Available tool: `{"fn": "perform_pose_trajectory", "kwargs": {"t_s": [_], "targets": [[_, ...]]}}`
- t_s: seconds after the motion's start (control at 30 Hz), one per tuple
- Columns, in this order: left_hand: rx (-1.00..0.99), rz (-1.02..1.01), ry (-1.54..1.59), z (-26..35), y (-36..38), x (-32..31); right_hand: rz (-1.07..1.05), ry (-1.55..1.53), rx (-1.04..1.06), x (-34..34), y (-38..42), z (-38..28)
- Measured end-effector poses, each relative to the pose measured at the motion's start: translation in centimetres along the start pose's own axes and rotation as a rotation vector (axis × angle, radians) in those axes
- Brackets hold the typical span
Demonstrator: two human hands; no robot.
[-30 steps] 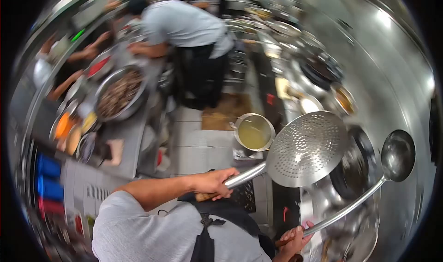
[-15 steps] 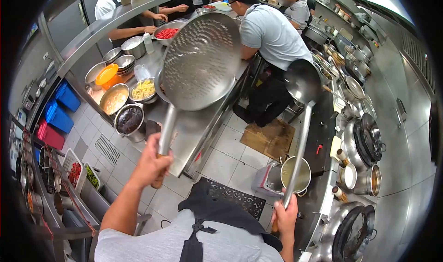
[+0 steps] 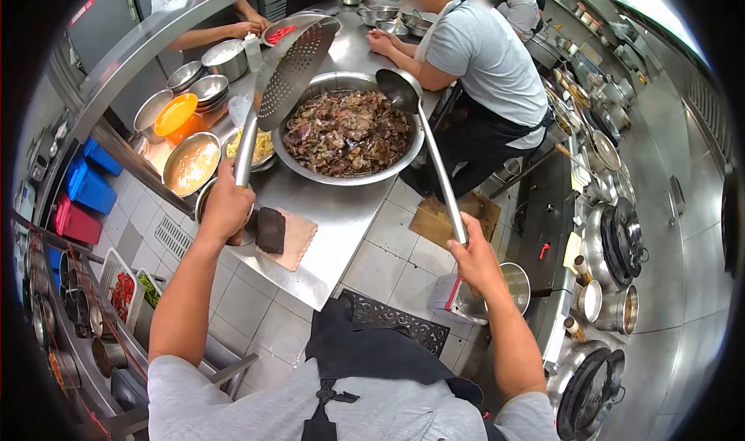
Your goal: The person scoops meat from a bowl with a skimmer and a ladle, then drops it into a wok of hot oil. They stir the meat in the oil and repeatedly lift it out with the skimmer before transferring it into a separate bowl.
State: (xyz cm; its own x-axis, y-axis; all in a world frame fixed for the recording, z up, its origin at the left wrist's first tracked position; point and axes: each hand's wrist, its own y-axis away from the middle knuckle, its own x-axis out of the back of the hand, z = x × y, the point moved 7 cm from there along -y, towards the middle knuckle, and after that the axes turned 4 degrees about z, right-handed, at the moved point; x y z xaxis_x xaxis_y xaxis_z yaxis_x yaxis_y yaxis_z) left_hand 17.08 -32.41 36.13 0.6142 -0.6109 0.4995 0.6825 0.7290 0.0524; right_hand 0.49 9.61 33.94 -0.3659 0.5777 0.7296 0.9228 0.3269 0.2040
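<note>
Commercial kitchen, pale tiled floor (image 3: 388,266) with a metal drain grate (image 3: 175,237) and a black patterned mat (image 3: 392,321). Stainless steel prep table (image 3: 334,223) in the middle, steel shelf (image 3: 147,45) above its far side. Blue crates (image 3: 91,178) and a red crate (image 3: 74,222) on the floor at left. Steel cooking line (image 3: 597,231) along the right under a bright strip light (image 3: 648,10).

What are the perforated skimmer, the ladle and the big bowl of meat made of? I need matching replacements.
Skimmer: looks like bare steel, grey and dull-shiny, punched with holes; its grip is hidden in the left hand. Ladle: the same silvery metal, with a glint along the long handle held by the right hand. Bowl: probably stainless steel, with a bright reflective rim.
</note>
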Motion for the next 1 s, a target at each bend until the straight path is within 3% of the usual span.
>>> {"fn": "perform_pose_trajectory", "kwargs": {"t_s": [0.13, 0.23, 0.33, 0.43, 0.6, 1.0], "targets": [[0.095, -0.084, -0.03, -0.3, 0.1, -1.5, 0.089, -0.008, 0.162, -0.3, -2.1, 0.1], [0.158, -0.165, 0.087, -0.2, 0.4, -3.3, -0.025, -0.057, 0.091, -1.2, -2.9, 1.0], [0.232, -0.206, 0.194, 0.4, 0.2, -4.3, -0.192, -0.249, -0.127, -2.9, -0.9, -0.6], [0.319, -0.227, 0.345, 1.2, 0.4, -5.1, -0.27, -0.453, -0.207, -5.3, 0.0, -1.4], [0.408, -0.266, 0.517, 1.6, 0.8, -7.2, -0.41, -0.752, -0.274, -8.1, 0.2, -3.2], [0.558, -0.276, 1.019, 0.2, 0.7, -12.1, -0.645, -0.989, -0.342, -12.3, 0.6, -7.6]]}}
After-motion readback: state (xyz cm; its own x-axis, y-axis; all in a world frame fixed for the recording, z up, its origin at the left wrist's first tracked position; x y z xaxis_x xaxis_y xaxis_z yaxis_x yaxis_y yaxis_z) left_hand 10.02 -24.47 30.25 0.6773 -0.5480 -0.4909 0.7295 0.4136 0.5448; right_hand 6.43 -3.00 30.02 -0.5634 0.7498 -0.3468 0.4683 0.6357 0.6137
